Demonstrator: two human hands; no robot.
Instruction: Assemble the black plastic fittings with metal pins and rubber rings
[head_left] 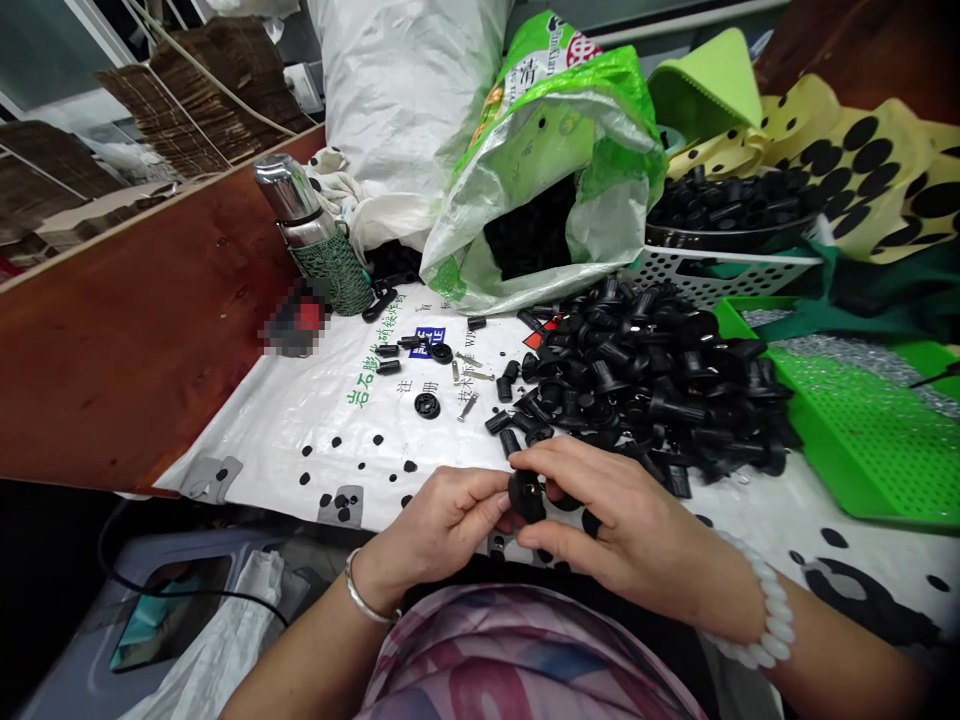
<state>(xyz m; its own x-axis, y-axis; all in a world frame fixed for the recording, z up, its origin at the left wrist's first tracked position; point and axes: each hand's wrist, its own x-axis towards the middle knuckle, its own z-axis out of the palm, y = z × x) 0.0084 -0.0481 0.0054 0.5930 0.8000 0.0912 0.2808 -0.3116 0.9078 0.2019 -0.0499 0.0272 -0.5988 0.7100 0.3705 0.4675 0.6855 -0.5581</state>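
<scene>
Close to my body, at the table's front edge, my left hand (469, 510) pinches a round black plastic part (527, 496) between thumb and fingers. From the other side my right hand (607, 510) curls around the same part, its fingers bent over the top and the thumb below. More black pieces show partly under my right palm; whether they are held I cannot tell. Just beyond my hands spreads a heap of black plastic parts (637, 370) with ribbed stems and wide caps. Thin metal strips (468, 406) and a black disc (427, 404) lie left of it.
A green perforated tray (862, 450) holds small silvery pieces at the right. Behind the heap stand an open green-and-white bag (525, 180) and a bowl of black parts (727, 220). A steel flask (311, 235) is near the red-brown board (150, 330) on the left.
</scene>
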